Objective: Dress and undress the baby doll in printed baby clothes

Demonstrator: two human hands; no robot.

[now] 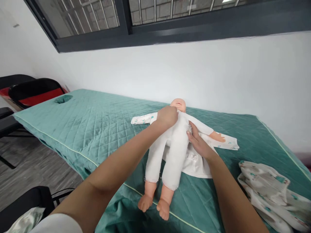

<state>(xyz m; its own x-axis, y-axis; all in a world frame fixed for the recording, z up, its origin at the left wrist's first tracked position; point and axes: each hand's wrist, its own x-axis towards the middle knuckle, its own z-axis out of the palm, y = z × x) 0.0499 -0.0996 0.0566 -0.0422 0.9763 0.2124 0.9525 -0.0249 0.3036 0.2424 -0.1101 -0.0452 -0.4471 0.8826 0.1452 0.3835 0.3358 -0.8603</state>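
Observation:
A baby doll in white padded clothing lies on its back, bare feet toward me. Beneath it is spread a white baby top with small green prints. The doll's arm on the right lies along that top's sleeve. My left hand is closed at the doll's upper chest, just below its head; the curled fingers hide what they grip, apparently the doll's white clothing. My right hand rests against the doll's right-hand side, thumb and forefinger apart and touching the white cloth.
A green quilted bed cover lies under everything, with a face hole at the far left. Crumpled printed baby clothes lie at the right. Behind the bed is a white wall; black chairs stand to the left.

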